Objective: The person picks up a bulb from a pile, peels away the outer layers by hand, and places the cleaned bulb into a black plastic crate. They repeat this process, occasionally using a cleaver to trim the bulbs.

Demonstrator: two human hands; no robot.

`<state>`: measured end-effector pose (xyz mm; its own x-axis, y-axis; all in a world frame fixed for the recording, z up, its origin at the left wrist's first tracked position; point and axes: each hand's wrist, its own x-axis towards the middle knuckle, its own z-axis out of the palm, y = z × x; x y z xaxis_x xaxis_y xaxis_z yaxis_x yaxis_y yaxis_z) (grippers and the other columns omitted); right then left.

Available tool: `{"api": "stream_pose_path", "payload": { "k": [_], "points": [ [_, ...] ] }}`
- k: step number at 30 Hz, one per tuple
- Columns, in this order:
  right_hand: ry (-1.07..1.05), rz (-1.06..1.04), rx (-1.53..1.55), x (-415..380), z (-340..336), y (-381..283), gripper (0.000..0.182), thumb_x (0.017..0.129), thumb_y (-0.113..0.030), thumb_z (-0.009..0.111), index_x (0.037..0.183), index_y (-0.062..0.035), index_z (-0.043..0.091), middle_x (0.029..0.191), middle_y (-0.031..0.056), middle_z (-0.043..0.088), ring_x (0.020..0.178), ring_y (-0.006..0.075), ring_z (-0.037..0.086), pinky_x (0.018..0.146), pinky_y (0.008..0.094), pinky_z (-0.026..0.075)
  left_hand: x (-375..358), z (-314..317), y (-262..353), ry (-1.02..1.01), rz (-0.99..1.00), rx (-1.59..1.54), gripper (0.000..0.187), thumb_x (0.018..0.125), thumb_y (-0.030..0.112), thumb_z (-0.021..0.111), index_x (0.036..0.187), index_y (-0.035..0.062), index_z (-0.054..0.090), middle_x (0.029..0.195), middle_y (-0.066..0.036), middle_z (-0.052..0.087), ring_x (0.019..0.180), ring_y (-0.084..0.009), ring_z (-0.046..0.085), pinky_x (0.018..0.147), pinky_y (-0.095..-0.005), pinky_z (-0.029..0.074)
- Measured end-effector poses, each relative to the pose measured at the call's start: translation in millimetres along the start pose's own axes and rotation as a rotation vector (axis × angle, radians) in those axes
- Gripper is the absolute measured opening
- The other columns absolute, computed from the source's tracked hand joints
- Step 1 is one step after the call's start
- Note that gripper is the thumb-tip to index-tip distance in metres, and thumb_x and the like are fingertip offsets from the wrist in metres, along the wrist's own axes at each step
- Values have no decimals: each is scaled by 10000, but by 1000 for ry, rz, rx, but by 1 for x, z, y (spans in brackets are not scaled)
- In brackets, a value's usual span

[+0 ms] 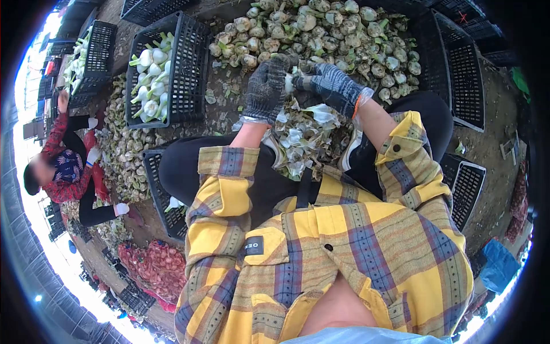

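My left hand, in a grey knit glove with a clear plastic cuff beneath, is closed around a white garlic bulb. Against the bulb's other side are the bent fingers of my right hand, gloved likewise; whether they also hold a small tool is hidden. Both hands are over the ground between my knees, just short of a heap of soil-stained garlic bulbs. Loose garlic skins lie below the hands, between my shoes.
On the left, a black crate holds cleaned white garlic with green stems. Another crate sits by my left knee, and a tall black crate stands at right. A person sits far left beside more garlic. Red net sacks lie behind.
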<state>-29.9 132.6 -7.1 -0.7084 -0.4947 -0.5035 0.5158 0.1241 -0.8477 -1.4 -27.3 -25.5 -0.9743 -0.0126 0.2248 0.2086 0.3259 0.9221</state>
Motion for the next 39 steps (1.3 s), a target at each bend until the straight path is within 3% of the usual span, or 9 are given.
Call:
{"api": "stream_pose_path", "payload": {
  "k": [4, 6, 8, 14, 19, 26, 28, 35, 39],
  "points": [
    [72, -138, -105, -3, 2, 1, 256, 778, -193, 602, 920, 20, 591, 771, 125, 622, 660, 166, 605, 586, 269, 498, 5, 6, 3, 53, -80, -15, 321, 874, 277, 475, 955, -12, 590, 884, -153, 603, 798, -226, 572, 719, -313, 432],
    [264, -416, -556, 2, 0, 8, 269, 760, -167, 601, 942, 30, 581, 792, 151, 625, 698, 189, 609, 616, 288, 480, 7, 6, 4, 91, -59, 61, 338, 866, 302, 490, 948, -9, 594, 879, -144, 608, 782, -212, 571, 707, -307, 433],
    [254, -356, -523, 0, 0, 5, 338, 742, -182, 610, 1001, 29, 557, 820, 172, 626, 746, 211, 606, 652, 298, 465, 8, 2, 10, 73, -521, 27, 362, 870, 324, 472, 1008, 10, 590, 920, -127, 609, 820, -189, 569, 738, -304, 435],
    [525, -49, -170, 29, -15, 28, 421, 772, -205, 591, 1056, 88, 486, 851, 164, 622, 717, 195, 618, 642, 296, 486, 14, 3, 10, 209, -579, -246, 361, 842, 357, 507, 977, 38, 606, 829, -62, 598, 719, -136, 553, 638, -268, 448],
    [51, 158, 581, 7, -3, 6, 344, 859, -319, 512, 1021, -15, 528, 892, 113, 614, 736, 190, 622, 702, 335, 522, 16, 3, -14, 233, -624, -457, 350, 838, 371, 506, 930, 48, 602, 779, -42, 572, 651, -114, 537, 553, -239, 440],
    [-35, -57, 383, 7, 3, 9, 260, 793, -141, 612, 968, 39, 543, 863, 118, 600, 724, 202, 614, 675, 333, 538, 12, 4, 11, 167, -397, -259, 426, 832, 423, 501, 986, 37, 596, 793, -68, 580, 706, -113, 542, 595, -229, 436],
    [34, -107, 410, 14, 2, 15, 249, 786, -82, 602, 976, 59, 524, 858, 130, 598, 702, 213, 618, 655, 323, 547, 12, -1, 21, 182, -636, 9, 394, 836, 396, 511, 970, 34, 587, 826, -75, 582, 689, -123, 543, 579, -221, 430],
    [542, -147, 152, 20, -10, 17, 280, 790, -51, 560, 1033, 48, 460, 886, 149, 570, 794, 242, 592, 648, 314, 542, 20, -7, -20, 410, -871, -850, 216, 816, 280, 543, 900, 82, 558, 792, -84, 584, 669, -198, 582, 546, -352, 534],
    [67, 14, 289, 38, -19, 45, 365, 766, -239, 588, 1002, 30, 516, 923, 187, 590, 843, 238, 598, 665, 300, 507, 23, -23, -2, 502, -838, -993, 222, 834, 294, 513, 917, 90, 542, 739, -92, 594, 607, -207, 583, 525, -334, 522]
  ]
}}
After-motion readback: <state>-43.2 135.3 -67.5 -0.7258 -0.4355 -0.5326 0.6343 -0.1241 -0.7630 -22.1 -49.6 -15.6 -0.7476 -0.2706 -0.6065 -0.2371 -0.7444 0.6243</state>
